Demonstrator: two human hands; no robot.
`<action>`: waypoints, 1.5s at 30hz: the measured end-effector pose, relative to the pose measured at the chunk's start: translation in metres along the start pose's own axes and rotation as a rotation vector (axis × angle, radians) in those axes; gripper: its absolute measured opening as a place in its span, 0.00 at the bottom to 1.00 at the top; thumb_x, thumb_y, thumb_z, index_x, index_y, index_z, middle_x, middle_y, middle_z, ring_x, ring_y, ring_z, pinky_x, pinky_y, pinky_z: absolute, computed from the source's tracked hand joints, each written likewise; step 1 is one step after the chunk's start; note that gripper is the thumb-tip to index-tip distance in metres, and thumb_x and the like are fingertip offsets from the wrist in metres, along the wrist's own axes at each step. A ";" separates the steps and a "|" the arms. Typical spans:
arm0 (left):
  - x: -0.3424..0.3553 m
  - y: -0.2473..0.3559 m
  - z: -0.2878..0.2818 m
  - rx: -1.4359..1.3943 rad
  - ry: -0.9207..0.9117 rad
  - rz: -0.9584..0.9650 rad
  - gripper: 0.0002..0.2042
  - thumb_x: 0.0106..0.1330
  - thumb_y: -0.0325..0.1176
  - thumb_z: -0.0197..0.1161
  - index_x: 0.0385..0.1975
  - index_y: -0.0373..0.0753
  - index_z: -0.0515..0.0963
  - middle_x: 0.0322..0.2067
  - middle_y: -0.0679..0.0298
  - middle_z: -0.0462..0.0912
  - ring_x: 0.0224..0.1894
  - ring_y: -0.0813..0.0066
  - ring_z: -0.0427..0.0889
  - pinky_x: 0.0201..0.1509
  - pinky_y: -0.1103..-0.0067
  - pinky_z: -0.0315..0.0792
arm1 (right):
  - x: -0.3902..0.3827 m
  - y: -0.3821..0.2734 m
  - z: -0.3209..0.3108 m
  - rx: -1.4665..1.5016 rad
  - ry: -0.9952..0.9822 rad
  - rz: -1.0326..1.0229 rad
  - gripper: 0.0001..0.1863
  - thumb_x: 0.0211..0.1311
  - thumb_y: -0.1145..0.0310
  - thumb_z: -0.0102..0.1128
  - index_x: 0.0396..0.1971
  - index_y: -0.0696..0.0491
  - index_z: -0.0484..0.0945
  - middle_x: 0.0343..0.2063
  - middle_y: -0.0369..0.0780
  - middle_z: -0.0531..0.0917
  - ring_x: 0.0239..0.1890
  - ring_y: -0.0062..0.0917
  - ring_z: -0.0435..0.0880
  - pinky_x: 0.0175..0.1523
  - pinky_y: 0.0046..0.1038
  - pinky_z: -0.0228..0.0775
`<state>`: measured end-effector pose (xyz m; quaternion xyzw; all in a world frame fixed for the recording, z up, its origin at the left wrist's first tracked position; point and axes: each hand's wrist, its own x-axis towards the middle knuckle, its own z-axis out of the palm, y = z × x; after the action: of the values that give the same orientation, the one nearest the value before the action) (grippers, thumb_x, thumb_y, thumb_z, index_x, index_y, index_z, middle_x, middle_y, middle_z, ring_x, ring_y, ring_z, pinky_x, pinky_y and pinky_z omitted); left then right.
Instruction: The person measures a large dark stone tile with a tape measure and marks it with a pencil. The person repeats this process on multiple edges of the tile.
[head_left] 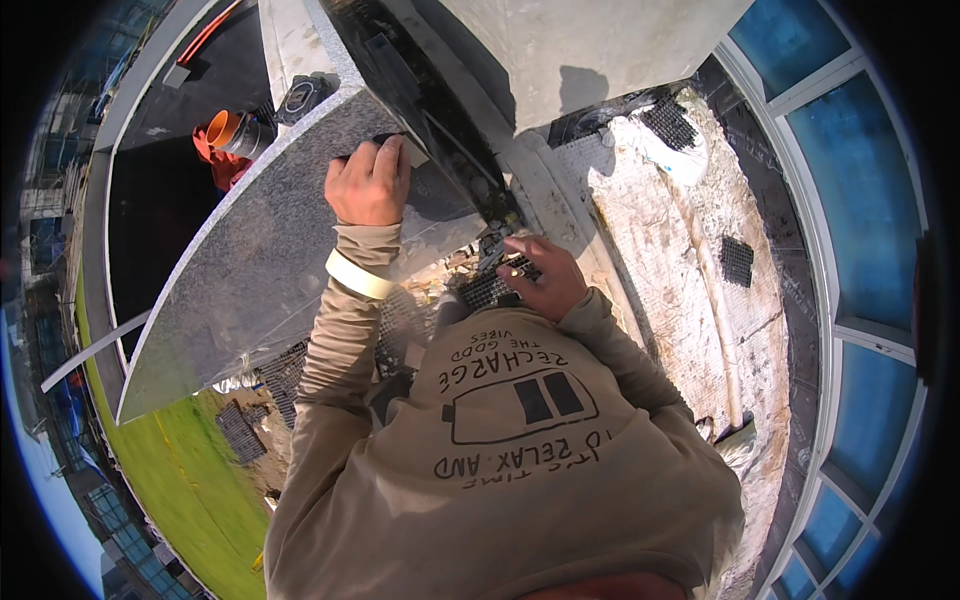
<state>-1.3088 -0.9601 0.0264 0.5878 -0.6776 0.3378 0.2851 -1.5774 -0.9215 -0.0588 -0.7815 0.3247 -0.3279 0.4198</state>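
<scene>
My left hand (371,188) is closed, its knuckles up, over the grey speckled stone slab (250,240). A bit of something dark and a pale edge show by its fingertips; what it grips is mostly hidden. A pale yellow band (358,275) circles the sleeve at that wrist. Lower and to the right, my right hand (548,283) has its fingers apart and holds nothing visible. It hovers in front of my body, close to a black plastic grid (488,290) and loose rubble.
On the slab's far end sits a small black device (304,97). An orange-rimmed container (224,131) stands beyond it with red cloth. A pale upright panel (610,60) rises ahead; whitish sheeting (690,270) and blue windows (860,150) lie right. Grass (190,470) is at left.
</scene>
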 end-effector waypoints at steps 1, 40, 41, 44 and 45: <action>0.001 0.000 -0.002 0.006 0.000 0.016 0.09 0.50 0.30 0.72 0.32 0.46 0.83 0.19 0.70 0.69 0.19 0.71 0.69 0.25 0.74 0.59 | 0.000 -0.001 0.000 -0.006 0.011 -0.016 0.23 0.57 0.65 0.67 0.51 0.58 0.76 0.41 0.48 0.81 0.42 0.42 0.82 0.46 0.35 0.74; -0.007 -0.015 0.013 0.004 -0.016 0.221 0.16 0.48 0.29 0.72 0.40 0.48 0.84 0.22 0.73 0.72 0.22 0.77 0.72 0.28 0.76 0.60 | 0.006 0.010 -0.006 -0.042 0.023 -0.020 0.23 0.57 0.65 0.68 0.51 0.58 0.77 0.42 0.48 0.82 0.44 0.41 0.83 0.48 0.35 0.75; -0.007 -0.015 0.013 -0.002 -0.006 0.217 0.16 0.49 0.29 0.72 0.40 0.48 0.84 0.22 0.73 0.72 0.22 0.77 0.72 0.28 0.76 0.60 | 0.006 0.010 -0.007 -0.041 0.021 -0.015 0.23 0.57 0.65 0.68 0.51 0.58 0.77 0.42 0.48 0.82 0.44 0.41 0.83 0.48 0.35 0.75; -0.007 -0.015 0.013 0.022 -0.009 0.225 0.18 0.49 0.29 0.72 0.42 0.48 0.84 0.21 0.73 0.72 0.21 0.77 0.72 0.28 0.77 0.59 | 0.005 0.011 -0.008 -0.048 -0.001 0.024 0.23 0.57 0.65 0.68 0.52 0.58 0.76 0.43 0.49 0.81 0.44 0.41 0.83 0.48 0.35 0.75; -0.007 -0.015 0.013 0.023 -0.011 0.227 0.18 0.49 0.29 0.72 0.43 0.48 0.84 0.21 0.73 0.72 0.22 0.77 0.72 0.28 0.76 0.59 | 0.005 0.011 -0.007 -0.057 -0.001 0.012 0.23 0.57 0.65 0.68 0.52 0.58 0.76 0.43 0.49 0.81 0.44 0.41 0.83 0.48 0.35 0.75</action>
<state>-1.2925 -0.9668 0.0147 0.5123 -0.7373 0.3725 0.2347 -1.5829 -0.9334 -0.0638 -0.7914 0.3381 -0.3156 0.3996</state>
